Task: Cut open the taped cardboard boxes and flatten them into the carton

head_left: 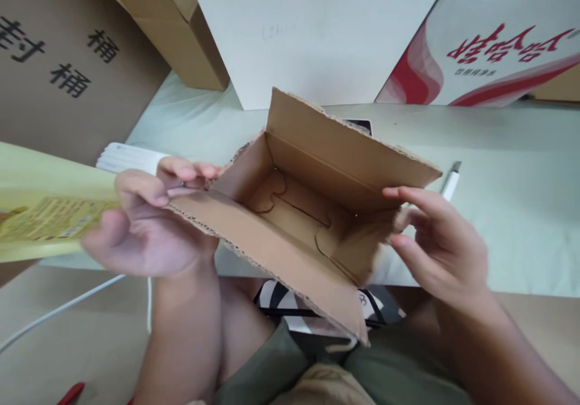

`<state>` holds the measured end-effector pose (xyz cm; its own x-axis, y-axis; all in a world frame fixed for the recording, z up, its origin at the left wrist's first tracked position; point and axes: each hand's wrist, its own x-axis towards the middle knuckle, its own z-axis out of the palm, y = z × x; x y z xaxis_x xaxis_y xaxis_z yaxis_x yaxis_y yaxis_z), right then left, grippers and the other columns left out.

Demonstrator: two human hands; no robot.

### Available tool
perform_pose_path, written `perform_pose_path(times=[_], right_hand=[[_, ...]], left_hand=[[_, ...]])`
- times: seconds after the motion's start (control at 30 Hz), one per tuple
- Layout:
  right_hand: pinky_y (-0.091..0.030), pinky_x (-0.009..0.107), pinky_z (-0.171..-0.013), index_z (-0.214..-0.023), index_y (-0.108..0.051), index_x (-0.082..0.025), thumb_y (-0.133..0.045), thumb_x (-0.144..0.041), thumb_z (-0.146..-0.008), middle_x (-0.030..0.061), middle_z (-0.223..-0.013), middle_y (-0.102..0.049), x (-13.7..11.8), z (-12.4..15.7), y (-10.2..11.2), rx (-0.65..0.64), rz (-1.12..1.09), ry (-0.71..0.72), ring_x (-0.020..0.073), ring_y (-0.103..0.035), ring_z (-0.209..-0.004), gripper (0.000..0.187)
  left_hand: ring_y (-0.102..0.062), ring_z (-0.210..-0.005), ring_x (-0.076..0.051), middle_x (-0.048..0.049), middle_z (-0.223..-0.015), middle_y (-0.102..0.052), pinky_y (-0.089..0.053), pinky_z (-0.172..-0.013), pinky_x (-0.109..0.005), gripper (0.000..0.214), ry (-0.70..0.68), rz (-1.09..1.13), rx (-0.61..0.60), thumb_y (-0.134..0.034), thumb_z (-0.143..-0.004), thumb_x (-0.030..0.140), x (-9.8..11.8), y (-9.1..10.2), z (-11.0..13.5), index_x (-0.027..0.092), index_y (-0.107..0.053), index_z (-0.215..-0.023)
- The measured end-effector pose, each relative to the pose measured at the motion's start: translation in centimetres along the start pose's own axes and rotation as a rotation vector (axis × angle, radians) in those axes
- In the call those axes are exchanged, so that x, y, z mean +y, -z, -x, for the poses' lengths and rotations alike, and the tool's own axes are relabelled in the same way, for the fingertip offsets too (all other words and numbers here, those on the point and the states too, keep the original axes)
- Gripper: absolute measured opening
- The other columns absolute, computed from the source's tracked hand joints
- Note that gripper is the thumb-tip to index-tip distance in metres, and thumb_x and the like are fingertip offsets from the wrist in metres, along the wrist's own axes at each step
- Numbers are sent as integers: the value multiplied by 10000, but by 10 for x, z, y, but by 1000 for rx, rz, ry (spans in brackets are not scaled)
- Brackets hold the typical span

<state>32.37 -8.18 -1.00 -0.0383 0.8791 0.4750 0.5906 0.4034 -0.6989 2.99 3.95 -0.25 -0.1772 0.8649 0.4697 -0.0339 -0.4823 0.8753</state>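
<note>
A small open cardboard box [299,211] is held up in front of me, tilted so that I look down into it. Two long flaps stand out along its sides, with rough, torn-looking edges; interlocking panels form its bottom. My left hand [154,230] grips the left end near the lower flap's corner, fingers bent around the edge. At the opposite end, my right hand [446,245] pinches the short wall's edge between thumb and fingers. Behind the right hand lies a white utility knife [451,181], partly covered by it.
A pale green cloth covers the table [512,211]. Along the back stand a large white box [317,36], a red-and-white carton [512,48] and brown cartons [67,48]. At left are a yellow package [45,211] and white ribbed item [129,157]. A dark-screened device [361,126] peeks out behind the cardboard.
</note>
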Motion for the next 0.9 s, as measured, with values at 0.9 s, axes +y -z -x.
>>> perform_pose_path(times=[0.9], right_hand=[[-606, 375, -728, -1349, -627, -323, -513, -492, -1060, 100, -1315, -674, 46, 13, -28, 302, -200, -404, 201, -712, -886, 354]], left_hand=[[-718, -1177, -288, -68, -1231, -795, -527, -1131, -514, 221, -110, -395, -130, -739, -860, 369, -38, 11, 0, 241, -859, -995]])
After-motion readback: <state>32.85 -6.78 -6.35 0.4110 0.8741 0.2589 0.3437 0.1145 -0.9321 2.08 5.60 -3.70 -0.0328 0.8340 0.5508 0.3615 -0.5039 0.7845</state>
